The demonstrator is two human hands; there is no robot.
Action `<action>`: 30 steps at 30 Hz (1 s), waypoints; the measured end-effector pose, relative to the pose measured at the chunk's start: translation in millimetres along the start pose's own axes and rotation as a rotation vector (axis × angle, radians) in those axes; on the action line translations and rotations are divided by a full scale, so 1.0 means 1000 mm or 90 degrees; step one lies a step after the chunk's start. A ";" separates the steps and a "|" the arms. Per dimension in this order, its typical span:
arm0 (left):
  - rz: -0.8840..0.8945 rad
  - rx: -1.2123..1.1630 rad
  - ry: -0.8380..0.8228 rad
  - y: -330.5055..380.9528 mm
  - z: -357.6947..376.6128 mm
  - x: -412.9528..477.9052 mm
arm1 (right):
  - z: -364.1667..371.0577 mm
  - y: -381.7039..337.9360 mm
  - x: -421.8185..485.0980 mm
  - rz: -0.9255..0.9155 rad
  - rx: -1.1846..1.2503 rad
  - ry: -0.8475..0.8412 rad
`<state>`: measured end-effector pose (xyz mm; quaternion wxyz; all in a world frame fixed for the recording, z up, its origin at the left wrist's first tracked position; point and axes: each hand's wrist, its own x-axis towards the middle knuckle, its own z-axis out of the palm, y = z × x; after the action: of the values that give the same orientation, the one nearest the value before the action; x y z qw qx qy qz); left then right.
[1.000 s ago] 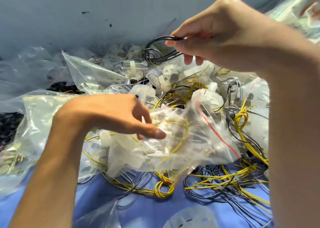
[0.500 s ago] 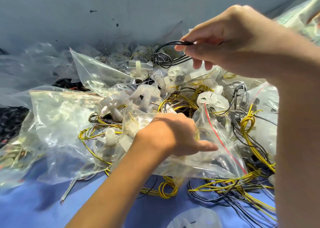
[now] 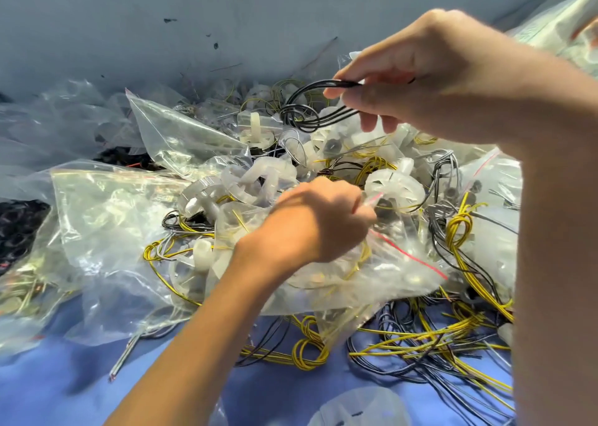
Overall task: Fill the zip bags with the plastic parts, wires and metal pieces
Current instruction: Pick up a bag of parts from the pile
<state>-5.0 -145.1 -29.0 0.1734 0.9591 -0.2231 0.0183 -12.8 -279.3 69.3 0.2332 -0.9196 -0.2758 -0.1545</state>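
Observation:
My right hand (image 3: 430,79) pinches a coiled black wire bundle (image 3: 307,108) in the air above the pile. Below it, my left hand (image 3: 320,218) grips the red-striped mouth of a clear zip bag (image 3: 382,270) that lies on the heap. That bag holds white plastic parts and yellow wire. White plastic wheel-shaped parts (image 3: 393,187) sit just behind my left hand. Loose yellow wires (image 3: 459,228) and grey wires (image 3: 440,166) spread to the right and front.
Clear bags lie at the left, one large (image 3: 106,218), one standing open behind (image 3: 174,134). A bag of metal pieces (image 3: 19,296) sits at far left, black parts (image 3: 19,225) above it. Blue cloth (image 3: 64,390) covers the front. A grey wall (image 3: 226,21) rises behind.
My left hand moved right and forward from the bag's side to its red-striped mouth and closed on it. My right hand kept the black wire bundle raised and shifted slightly right.

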 end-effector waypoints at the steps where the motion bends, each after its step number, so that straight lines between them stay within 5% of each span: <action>1: -0.020 -0.009 0.022 -0.003 -0.005 -0.001 | 0.000 0.000 0.000 0.001 -0.002 -0.002; 10: -0.065 -0.128 0.165 -0.031 -0.050 -0.012 | -0.002 0.001 -0.001 0.001 -0.009 -0.023; 30: -0.094 -0.169 0.225 -0.034 -0.069 -0.023 | 0.005 0.004 0.003 0.022 -0.055 -0.114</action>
<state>-7.7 -83.5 22.6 0.3352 0.9235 -0.1191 0.1437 -7.5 -278.3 64.8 0.1707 -0.9434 -0.2731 -0.0792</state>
